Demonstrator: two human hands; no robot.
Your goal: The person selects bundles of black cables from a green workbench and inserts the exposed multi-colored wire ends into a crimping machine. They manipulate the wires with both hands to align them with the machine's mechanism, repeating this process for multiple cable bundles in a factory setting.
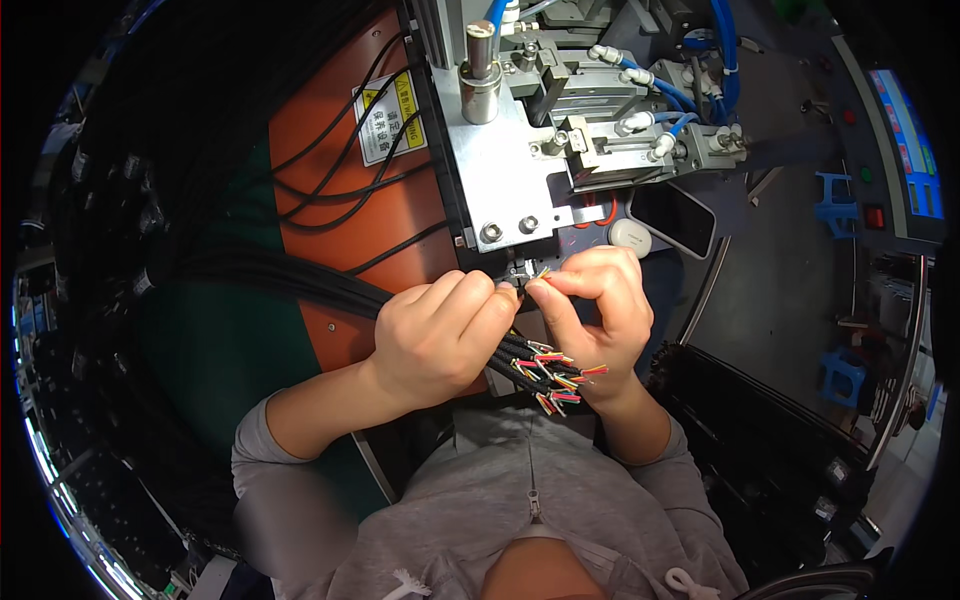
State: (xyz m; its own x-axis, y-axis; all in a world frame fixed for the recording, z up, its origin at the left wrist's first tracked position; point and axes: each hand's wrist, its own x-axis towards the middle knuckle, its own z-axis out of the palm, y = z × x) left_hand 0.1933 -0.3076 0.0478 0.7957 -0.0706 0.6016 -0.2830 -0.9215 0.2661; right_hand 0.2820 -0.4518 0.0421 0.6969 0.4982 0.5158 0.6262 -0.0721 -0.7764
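Left hand [440, 335] fisted on black cable bundle [300, 280], right hand [595, 310] grip pinching wire tip [540, 272]

1. Bright overhead light is falling on the middle of the view, leaving the metal machine plate [497, 165] and both hands evenly lit and sharp.
2. The left side is sinking into deep shadow, where the black cables [250, 265] are losing detail.
3. A small red glow is showing just under the plate [592, 218].
4. Fisheye distortion is bending straight edges near the rim, and black corners are framing the circle.
5. The grey sweater [530, 520] at the bottom is blurring slightly.
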